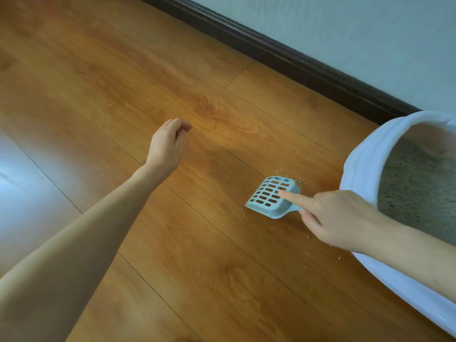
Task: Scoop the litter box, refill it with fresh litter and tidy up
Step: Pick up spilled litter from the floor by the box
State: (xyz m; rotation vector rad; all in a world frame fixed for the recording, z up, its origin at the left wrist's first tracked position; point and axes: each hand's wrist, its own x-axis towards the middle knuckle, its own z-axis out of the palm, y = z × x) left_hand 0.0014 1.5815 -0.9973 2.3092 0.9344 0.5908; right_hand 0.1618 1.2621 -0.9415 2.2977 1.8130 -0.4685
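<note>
A pale blue slotted litter scoop (267,195) lies on the wooden floor, left of the white litter box (365,159), which holds grey litter (417,183). My right hand (338,218) grips the scoop's handle, which it hides, with the index finger stretched along the scoop's back. A small heap of spilled litter grains (296,180) sits at the scoop's far edge. My left hand (170,144) hovers over the bare floor well to the left of the scoop, fingers loosely curled and holding nothing.
A dark skirting board (271,53) runs along the pale wall behind. Stray grains (308,236) dot the floor near my right hand. Only the left part of the litter box is in frame.
</note>
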